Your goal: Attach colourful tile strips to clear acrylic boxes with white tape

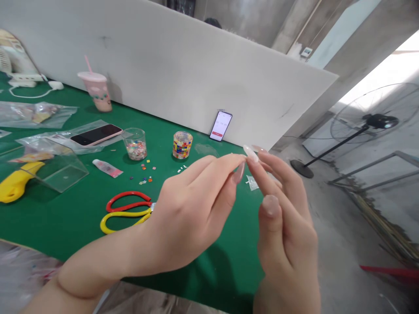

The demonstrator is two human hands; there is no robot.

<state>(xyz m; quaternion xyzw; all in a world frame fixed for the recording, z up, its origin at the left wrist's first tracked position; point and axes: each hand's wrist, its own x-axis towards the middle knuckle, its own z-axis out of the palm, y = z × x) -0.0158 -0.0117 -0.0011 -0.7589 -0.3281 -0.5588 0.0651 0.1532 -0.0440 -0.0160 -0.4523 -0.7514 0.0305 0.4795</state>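
Observation:
My left hand [193,209] is raised over the green table, thumb and fingers pinched together; whatever is between them, if anything, is hidden or too small to make out. Its fingertips meet the index fingertip of my right hand [288,218]. That hand has long pale nails, its fingers stretched out and its thumb apart. Behind the hands stands a small cup covered in coloured mosaic tiles [182,146]. To its left is a clear cup of small tiles [136,150]. Scissors [129,195] with red and yellow handles lie partly behind my left wrist.
Loose tiles [149,179] and a small tube [107,168] lie on the green table [78,218]. A lit phone [221,126] leans on the white partition [183,74]. Farther left are another phone [96,135], a pink drink cup [97,91], a clear box [65,172] and a yellow tool [16,185].

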